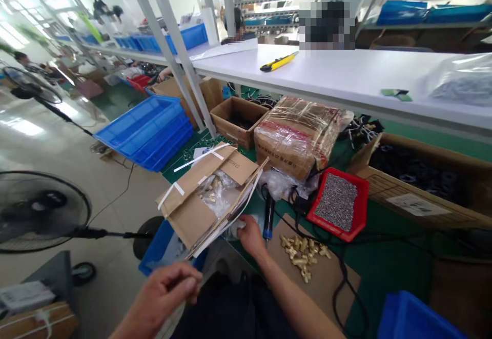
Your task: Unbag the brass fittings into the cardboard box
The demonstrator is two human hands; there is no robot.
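Observation:
My left hand (165, 294) is held low in front of the open cardboard box, its fingers curled in; anything inside them is hidden. My right hand (251, 235) reaches to the near right edge of that box, fingertips pinched at a clear plastic bag (231, 231) partly under the cardboard. The cardboard box (192, 221) lies tilted with flaps spread, and brass fittings (211, 194) in clear plastic show inside. Right of my right forearm, several loose brass fittings (302, 252) lie on a cardboard sheet (279, 236). A black electric screwdriver (268, 218) stands just behind my right hand.
A red tray of small metal parts (338, 200), a taped carton (288, 144) and black cables (340, 262) crowd the green bench. Stacked blue crates (146, 128) and a floor fan (42, 205) stand left. Overhead, a white shelf (330, 72) holds a yellow cutter (279, 62).

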